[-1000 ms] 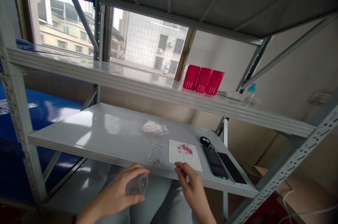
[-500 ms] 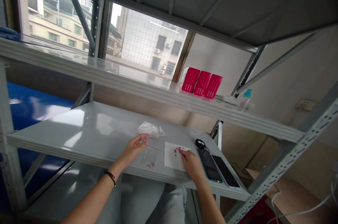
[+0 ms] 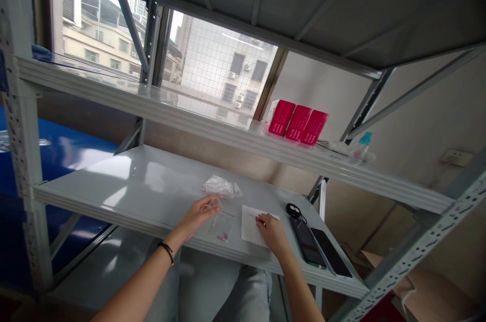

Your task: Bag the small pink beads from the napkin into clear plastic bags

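Note:
My left hand [image 3: 203, 212] is closed in a pinch at the red-lined top of a small clear zip bag [image 3: 219, 226]. Several small pink pieces, perhaps beads, lie in the bag's lower end, which rests on the grey shelf. To its right, my right hand [image 3: 271, 230] bends down over a white sheet of paper [image 3: 248, 226], fingers drawn together around more pink pieces [image 3: 259, 218]. The hand covers most of those pieces. Just behind my left hand lies a pile of clear zip bags [image 3: 222, 185].
Right of the paper lie two dark phones [image 3: 308, 242] [image 3: 330, 252] and a black round object with a cord [image 3: 293, 210]. The upper shelf [image 3: 190, 108] carries red boxes [image 3: 299, 123] and a blue-topped bottle [image 3: 362, 146]. A perforated upright [image 3: 410, 256] stands at the right.
My right fingers have closed in over the pink pieces, hiding most of them. My left hand keeps its hold on the bag. The whole view has shifted slightly.

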Motion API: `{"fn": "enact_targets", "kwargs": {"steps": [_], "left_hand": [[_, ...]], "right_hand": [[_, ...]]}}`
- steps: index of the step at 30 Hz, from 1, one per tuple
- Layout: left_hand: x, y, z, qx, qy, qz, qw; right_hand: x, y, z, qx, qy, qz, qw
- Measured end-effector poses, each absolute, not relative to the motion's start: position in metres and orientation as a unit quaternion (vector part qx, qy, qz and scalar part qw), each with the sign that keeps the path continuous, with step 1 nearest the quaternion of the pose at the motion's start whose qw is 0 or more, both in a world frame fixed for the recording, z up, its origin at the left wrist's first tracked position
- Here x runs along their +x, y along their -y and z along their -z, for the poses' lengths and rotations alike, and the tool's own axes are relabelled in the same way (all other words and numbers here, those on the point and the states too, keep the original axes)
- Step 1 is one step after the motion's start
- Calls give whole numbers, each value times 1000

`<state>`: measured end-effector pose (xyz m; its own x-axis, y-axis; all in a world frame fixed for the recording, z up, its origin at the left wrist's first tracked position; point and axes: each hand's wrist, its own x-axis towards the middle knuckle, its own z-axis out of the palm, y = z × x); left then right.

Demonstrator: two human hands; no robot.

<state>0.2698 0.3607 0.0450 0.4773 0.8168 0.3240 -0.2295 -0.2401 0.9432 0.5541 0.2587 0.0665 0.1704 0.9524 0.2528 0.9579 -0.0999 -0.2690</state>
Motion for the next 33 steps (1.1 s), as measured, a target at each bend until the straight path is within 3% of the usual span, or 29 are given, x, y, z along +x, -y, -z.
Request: {"fn": "enact_targets", "kwargs": {"steps": [6,12,18,23,27,33], "left_hand": [[268,-359,-46,674,-223,-426,560],[268,-358,-49,671,-207,-423,573],[267,-354,-59,637,-122,-417,636],[267,-356,-54,593,-151,-422,669],[268,-359,-49,575,-185,-443,663],[269,-360,-47,580,-184,-444,658]], "right_hand": [[545,-260,-79,-742,642,6,194],[482,-265,-127,-586,710,-70,384],[425,-286,-130,-530,755,-111,370],[457,-290,-120,-556,715,-77,417],[518,-289,-107,-720,619,-27,313],[558,-278,-75,-783,589,-21,199]]}}
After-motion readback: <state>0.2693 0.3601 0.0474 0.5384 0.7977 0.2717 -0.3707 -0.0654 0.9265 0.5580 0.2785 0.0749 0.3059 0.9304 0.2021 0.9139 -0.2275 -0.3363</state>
